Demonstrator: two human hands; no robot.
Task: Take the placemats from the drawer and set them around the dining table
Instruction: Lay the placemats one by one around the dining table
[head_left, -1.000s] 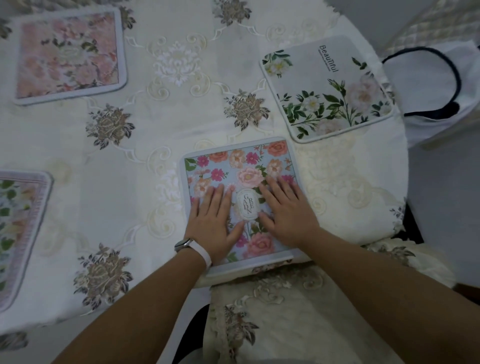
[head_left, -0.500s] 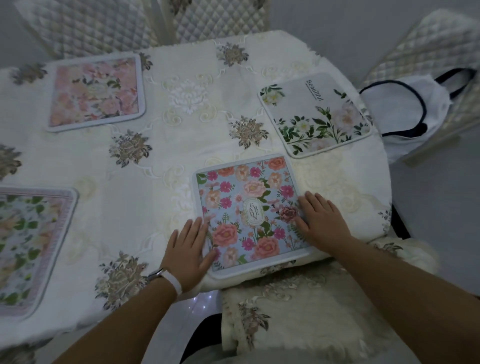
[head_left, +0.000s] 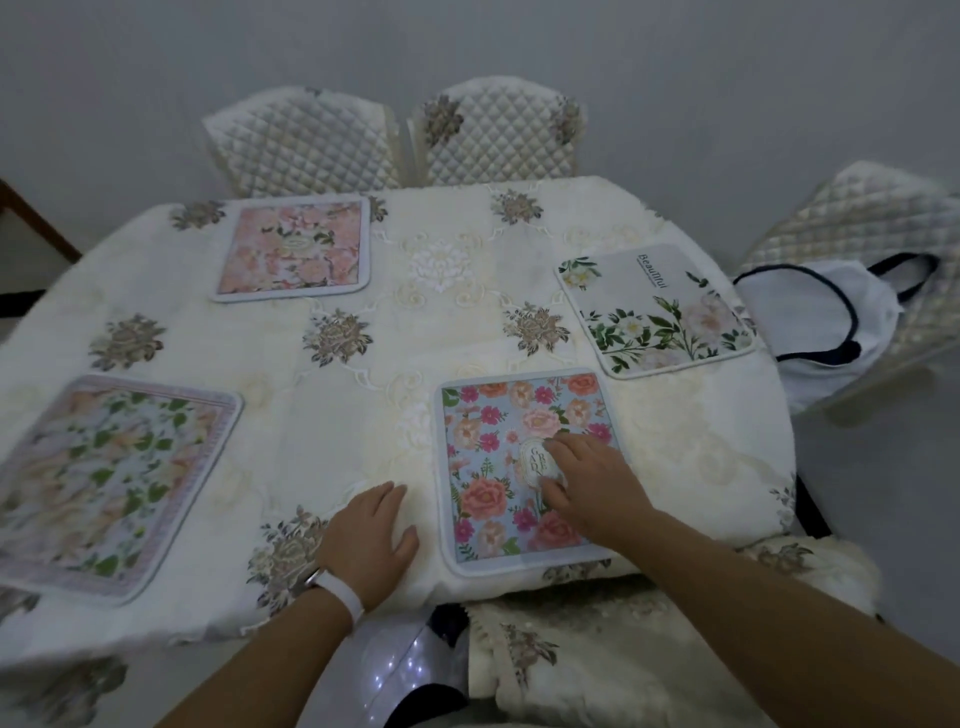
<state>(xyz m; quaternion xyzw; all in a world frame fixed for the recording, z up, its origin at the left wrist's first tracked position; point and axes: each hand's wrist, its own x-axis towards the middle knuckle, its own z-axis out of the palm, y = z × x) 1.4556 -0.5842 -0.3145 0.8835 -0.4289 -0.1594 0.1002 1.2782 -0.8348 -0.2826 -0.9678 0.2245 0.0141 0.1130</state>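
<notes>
Resting palm-down on the blue floral placemat (head_left: 488, 499), the right hand (head_left: 592, 483) lies with fingers relaxed over the mat's oval label, gripping nothing. Just left of that mat, the left hand (head_left: 369, 540) lies flat and open on the cream tablecloth (head_left: 363, 415), thumb towards the mat's edge, a white-strapped watch (head_left: 337, 592) at its wrist. Beyond the right hand and further right lies a white placemat (head_left: 654, 312) with green leaves. Far ahead of the left hand is a pink placemat (head_left: 296, 249), and well out to its left a green-and-peach placemat (head_left: 104, 483). Right of everything, a white bag (head_left: 810, 322) with dark handles sits on a quilted chair (head_left: 857, 223).
</notes>
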